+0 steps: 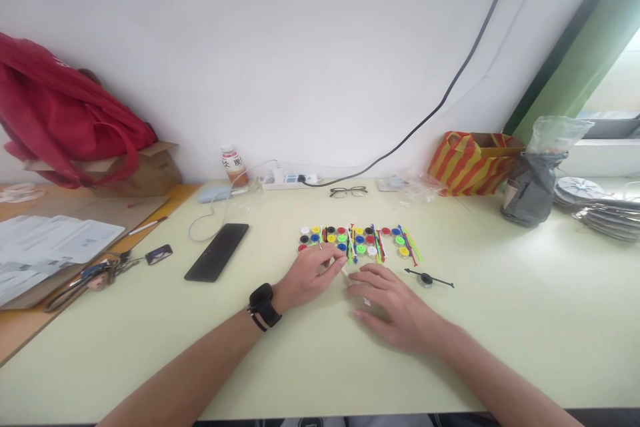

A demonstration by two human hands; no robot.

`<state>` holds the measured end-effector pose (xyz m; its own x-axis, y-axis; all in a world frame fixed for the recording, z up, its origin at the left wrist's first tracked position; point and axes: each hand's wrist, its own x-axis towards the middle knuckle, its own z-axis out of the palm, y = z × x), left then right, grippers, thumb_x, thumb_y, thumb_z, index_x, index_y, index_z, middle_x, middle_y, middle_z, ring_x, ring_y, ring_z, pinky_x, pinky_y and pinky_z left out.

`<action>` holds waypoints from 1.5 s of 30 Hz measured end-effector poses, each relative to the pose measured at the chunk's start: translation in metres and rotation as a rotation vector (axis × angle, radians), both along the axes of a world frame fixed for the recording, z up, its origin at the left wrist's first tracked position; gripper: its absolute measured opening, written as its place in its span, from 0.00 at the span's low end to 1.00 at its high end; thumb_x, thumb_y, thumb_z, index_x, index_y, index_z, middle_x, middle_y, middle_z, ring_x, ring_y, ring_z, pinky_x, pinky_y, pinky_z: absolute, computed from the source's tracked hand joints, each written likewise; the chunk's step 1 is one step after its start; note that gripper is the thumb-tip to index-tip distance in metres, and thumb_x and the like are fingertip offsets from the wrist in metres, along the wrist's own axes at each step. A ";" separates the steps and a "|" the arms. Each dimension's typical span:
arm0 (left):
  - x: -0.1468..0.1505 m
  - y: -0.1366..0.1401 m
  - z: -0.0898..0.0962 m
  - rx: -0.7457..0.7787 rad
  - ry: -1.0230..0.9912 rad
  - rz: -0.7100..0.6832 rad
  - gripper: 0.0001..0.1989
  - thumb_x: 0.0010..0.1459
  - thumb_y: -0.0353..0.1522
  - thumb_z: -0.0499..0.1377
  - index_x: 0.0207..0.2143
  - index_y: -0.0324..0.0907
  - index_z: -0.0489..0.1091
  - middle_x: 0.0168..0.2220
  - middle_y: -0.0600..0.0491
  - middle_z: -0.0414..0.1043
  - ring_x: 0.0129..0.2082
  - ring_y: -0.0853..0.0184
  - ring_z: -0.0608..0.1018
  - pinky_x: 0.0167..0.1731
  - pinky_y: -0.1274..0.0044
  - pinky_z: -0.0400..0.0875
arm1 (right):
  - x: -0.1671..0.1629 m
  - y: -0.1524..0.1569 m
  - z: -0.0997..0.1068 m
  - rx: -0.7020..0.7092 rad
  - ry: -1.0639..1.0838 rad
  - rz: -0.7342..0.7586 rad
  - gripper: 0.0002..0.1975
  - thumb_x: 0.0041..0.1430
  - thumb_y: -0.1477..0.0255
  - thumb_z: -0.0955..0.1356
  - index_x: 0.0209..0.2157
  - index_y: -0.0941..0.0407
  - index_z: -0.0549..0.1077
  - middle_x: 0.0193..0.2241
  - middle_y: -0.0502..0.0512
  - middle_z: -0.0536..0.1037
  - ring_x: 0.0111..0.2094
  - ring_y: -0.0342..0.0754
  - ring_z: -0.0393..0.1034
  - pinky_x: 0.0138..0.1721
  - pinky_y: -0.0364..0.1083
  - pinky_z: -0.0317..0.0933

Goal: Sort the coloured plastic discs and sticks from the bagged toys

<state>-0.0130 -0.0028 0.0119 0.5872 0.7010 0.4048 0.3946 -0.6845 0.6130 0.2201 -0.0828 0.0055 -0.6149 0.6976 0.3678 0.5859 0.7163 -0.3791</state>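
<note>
A slim white arrow lies low over the table between my hands, its middle hidden by fingers. My left hand, with a black watch on the wrist, has its thumb and forefinger pinched at the arrow's far end. My right hand curls over the arrow's middle, the near tip showing between thumb and fingers. Just beyond are rows of coloured round discs and several bundles of thin coloured arrows. To the right, a black arrow sits across a round black-topped base.
A black phone lies left of my hands. Glasses, a power strip and a bottle are along the wall. A striped bag and grey bag stand at back right; keys and papers are left.
</note>
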 end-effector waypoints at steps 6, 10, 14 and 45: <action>-0.001 0.001 -0.003 -0.007 -0.004 0.001 0.14 0.73 0.38 0.53 0.40 0.42 0.75 0.37 0.51 0.78 0.36 0.66 0.77 0.39 0.75 0.69 | 0.019 -0.001 -0.001 0.059 -0.028 -0.053 0.07 0.65 0.77 0.67 0.43 0.53 0.74 0.45 0.56 0.80 0.53 0.55 0.71 0.66 0.66 0.54; -0.002 0.002 -0.005 -0.025 0.013 -0.011 0.13 0.73 0.38 0.53 0.41 0.42 0.75 0.37 0.51 0.77 0.35 0.66 0.76 0.38 0.75 0.69 | 0.050 -0.002 0.000 0.047 -0.096 -0.130 0.08 0.66 0.79 0.65 0.40 0.51 0.72 0.40 0.53 0.79 0.52 0.55 0.72 0.66 0.72 0.51; -0.002 0.001 -0.004 -0.043 0.017 -0.025 0.13 0.73 0.37 0.53 0.41 0.42 0.75 0.37 0.51 0.78 0.35 0.67 0.75 0.37 0.75 0.69 | 0.082 -0.015 -0.006 -0.048 -0.059 -0.188 0.08 0.71 0.74 0.62 0.43 0.51 0.73 0.43 0.58 0.79 0.48 0.54 0.74 0.52 0.59 0.70; -0.003 0.001 -0.002 -0.045 0.048 -0.018 0.15 0.72 0.39 0.53 0.40 0.42 0.76 0.36 0.52 0.78 0.31 0.68 0.73 0.30 0.76 0.67 | 0.139 0.110 -0.019 -0.181 -0.119 -0.607 0.06 0.60 0.70 0.66 0.32 0.53 0.76 0.33 0.55 0.80 0.36 0.52 0.74 0.39 0.49 0.62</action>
